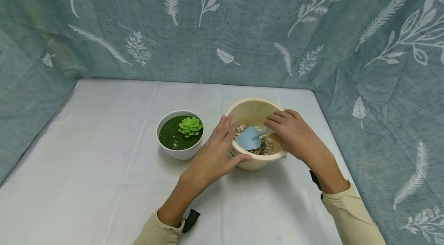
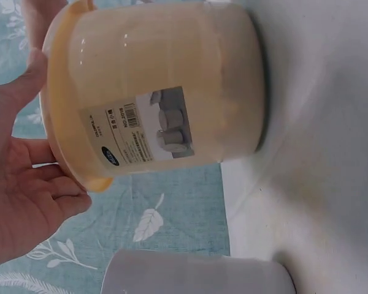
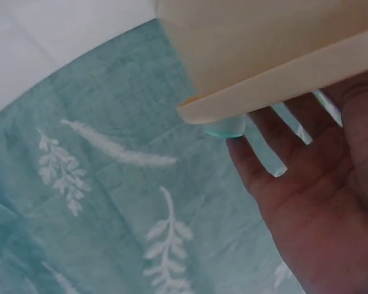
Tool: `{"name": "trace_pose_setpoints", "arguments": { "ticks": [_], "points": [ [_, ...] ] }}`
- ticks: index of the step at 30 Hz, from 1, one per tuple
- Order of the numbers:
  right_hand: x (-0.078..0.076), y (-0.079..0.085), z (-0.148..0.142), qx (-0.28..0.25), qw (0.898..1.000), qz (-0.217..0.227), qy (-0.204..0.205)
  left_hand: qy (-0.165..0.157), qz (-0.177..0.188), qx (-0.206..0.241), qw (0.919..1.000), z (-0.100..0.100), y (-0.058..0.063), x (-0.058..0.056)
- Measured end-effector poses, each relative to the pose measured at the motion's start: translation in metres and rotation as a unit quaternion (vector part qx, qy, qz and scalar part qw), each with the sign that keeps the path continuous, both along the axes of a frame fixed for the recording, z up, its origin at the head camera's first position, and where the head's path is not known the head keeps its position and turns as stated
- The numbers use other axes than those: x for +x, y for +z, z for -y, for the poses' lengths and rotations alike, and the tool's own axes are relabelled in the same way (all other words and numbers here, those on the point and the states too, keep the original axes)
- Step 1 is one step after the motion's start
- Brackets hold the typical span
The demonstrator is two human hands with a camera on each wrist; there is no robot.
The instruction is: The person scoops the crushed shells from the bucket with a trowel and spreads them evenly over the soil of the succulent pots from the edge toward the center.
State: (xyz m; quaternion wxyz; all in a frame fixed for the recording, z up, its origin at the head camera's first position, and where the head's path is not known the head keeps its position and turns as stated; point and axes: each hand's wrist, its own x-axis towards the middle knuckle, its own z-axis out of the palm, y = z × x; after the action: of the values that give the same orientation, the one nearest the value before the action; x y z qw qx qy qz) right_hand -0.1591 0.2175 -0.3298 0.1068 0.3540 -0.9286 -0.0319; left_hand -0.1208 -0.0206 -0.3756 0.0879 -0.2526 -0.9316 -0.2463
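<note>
Cream bucket on the white-covered table, right of the white bowl with its green plant. Inside the bucket: mottled pebbles, a pale blue trowel lying over them, blade toward the person's left, handle running toward the right hand.

Left hand on the bucket's left rim. Thumb laid along the near edge, set well apart from the fingers; the left wrist view shows the fingers bent about the rim from outside, so the hand holds it.

Right hand arched over the opposite rim, fingers reaching inward. Right wrist view: gaps between the fingers, palm outside the wall. Whether fingertips pinch the trowel handle, cannot tell; rim and knuckles cover it.

Risks, as judged. Handle appears met only near its end: a weak pinch there would let the blade roll and shed pebbles. Lifting against the rim could knock stones onto the table. If the left thumb slackens while the right side is pushed down, the bucket may tip. Bowl stands just beside the left forearm; a backward elbow or sideways sweep could jolt it and disturb the plant.
</note>
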Motion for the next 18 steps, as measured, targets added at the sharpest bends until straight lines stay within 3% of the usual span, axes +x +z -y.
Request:
{"name": "trace_pose_setpoints", "arguments": {
  "ticks": [4, 9, 15, 18],
  "points": [
    [-0.017, -0.001, 0.007, 0.087, 0.996, -0.019, 0.015, 0.0, -0.005, 0.01, 0.9999, 0.0, -0.001, 0.001],
    [-0.034, 0.002, 0.014, 0.157, 0.986, -0.045, 0.039, 0.005, 0.002, 0.016, 0.9999, 0.001, -0.001, 0.001],
    [-0.03, 0.027, 0.012, 0.166, 0.975, -0.142, 0.046, 0.003, 0.009, 0.025, 0.9996, 0.0, -0.001, 0.001],
    [-0.027, 0.032, 0.01, 0.169, 0.966, -0.188, 0.061, -0.002, 0.011, 0.032, 0.9994, -0.001, -0.002, 0.0]
  ]
}}
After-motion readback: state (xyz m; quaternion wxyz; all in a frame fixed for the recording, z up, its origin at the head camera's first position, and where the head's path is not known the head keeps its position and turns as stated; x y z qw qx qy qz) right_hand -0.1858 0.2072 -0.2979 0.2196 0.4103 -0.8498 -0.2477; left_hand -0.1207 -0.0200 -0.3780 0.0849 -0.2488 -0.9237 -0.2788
